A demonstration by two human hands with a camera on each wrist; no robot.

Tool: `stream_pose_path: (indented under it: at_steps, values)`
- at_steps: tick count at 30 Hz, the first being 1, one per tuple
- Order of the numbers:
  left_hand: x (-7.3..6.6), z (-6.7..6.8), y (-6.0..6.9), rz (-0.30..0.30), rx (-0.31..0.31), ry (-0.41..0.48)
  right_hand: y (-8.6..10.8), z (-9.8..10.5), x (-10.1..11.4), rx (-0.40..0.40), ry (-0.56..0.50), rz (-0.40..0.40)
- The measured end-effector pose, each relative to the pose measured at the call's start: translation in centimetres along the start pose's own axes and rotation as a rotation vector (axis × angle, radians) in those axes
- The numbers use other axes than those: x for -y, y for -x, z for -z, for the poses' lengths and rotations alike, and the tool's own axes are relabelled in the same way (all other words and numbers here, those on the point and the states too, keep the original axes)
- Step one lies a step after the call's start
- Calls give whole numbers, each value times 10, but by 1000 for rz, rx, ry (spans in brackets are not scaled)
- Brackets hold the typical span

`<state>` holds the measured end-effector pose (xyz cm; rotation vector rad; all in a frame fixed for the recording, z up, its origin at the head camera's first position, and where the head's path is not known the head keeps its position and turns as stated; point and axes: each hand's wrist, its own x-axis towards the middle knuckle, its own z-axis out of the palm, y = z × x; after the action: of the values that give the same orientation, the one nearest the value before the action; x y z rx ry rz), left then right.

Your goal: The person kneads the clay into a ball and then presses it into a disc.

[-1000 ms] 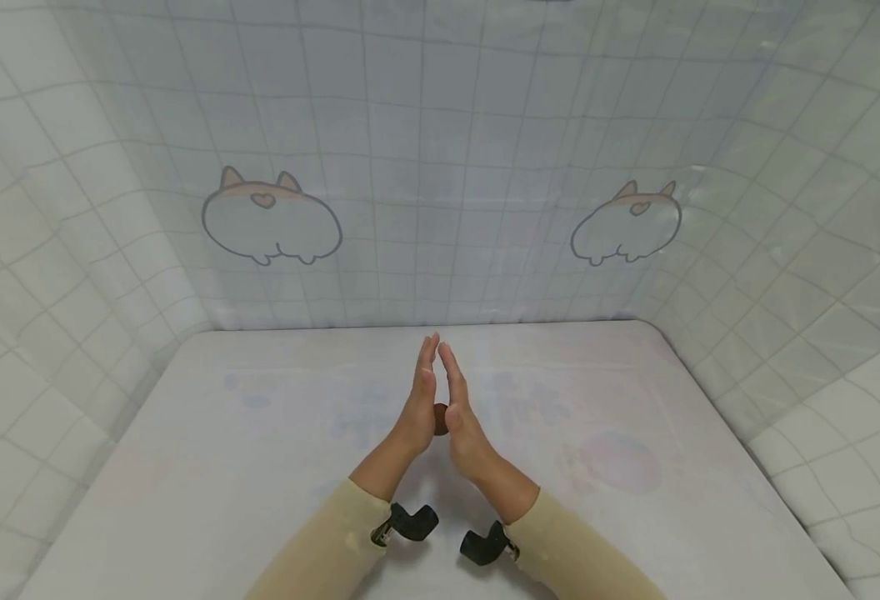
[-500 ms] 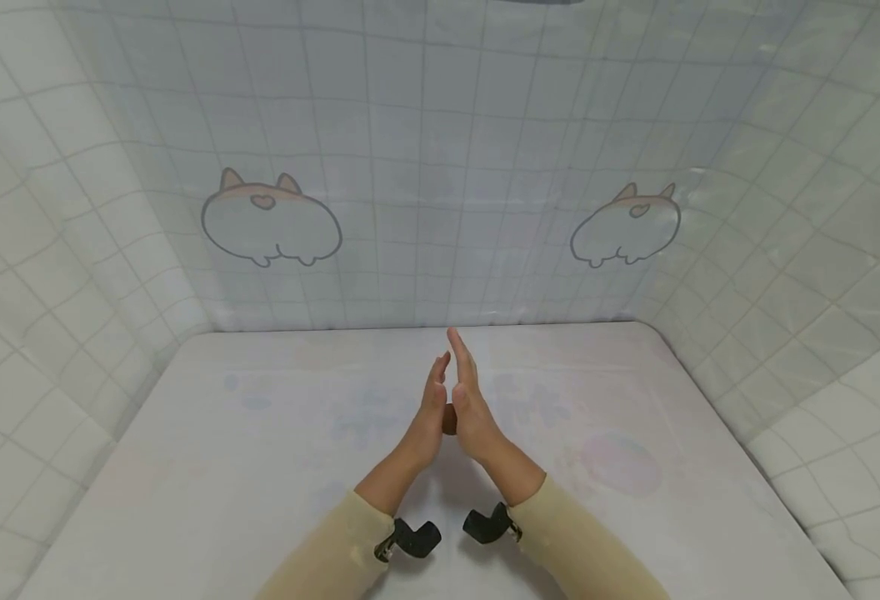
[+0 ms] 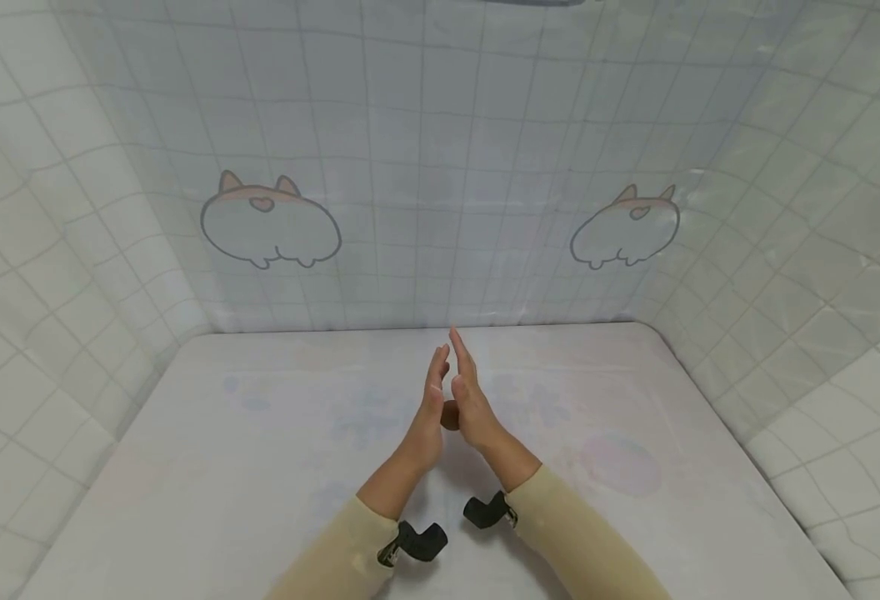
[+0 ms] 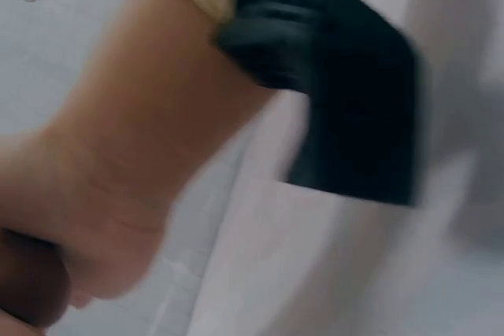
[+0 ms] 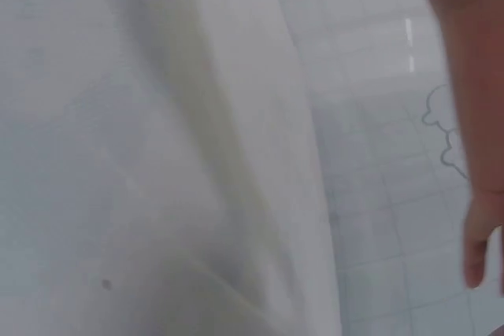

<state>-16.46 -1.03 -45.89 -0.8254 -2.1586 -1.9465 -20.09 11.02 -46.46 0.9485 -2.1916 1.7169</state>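
A brown ball [image 3: 450,415] sits between my two palms, above the table's middle. My left hand [image 3: 425,423] is upright with straight fingers, its palm against the ball's left side. Facing it, my right hand [image 3: 477,412] presses from the right, fingers straight and reaching slightly farther forward. The fingertips lean close together. In the left wrist view, the ball [image 4: 31,281] shows at the lower left edge beside the heel of a palm. The right wrist view is blurred and shows part of a hand [image 5: 479,241] at its right edge; the ball is out of sight there.
A white table [image 3: 222,467] with faint pastel prints lies under the hands. Grid-patterned curtains [image 3: 410,167] enclose its back and sides. A black wrist-camera mount [image 3: 423,542] sticks inward from the left sleeve, and another mount [image 3: 483,511] from the right.
Over the second, the right hand has slid forward and the left hand back, so the right fingertips now lead. Both hands and the ball have shifted slightly right.
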Motion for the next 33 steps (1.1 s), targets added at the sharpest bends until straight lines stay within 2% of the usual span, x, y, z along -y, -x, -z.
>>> stream_pose_path:
  at_steps: [5,9,17,25,28,33]
  values:
    - [-7,4,-6,-38,-49,-12,4,-5,-2,11,-20,18]
    - [-9,7,-12,-51,-83,-17,8,-9,-1,19,-33,75]
    - [0,11,-15,-38,-116,-44,17,-16,10,42,-53,173]
    - [14,10,-13,51,-59,-29,12,-10,25,1,-41,225]
    - [16,7,-11,88,-39,-63,8,-6,28,-6,-30,202]
    - [16,4,-6,101,8,-22,2,0,29,-11,-4,158]
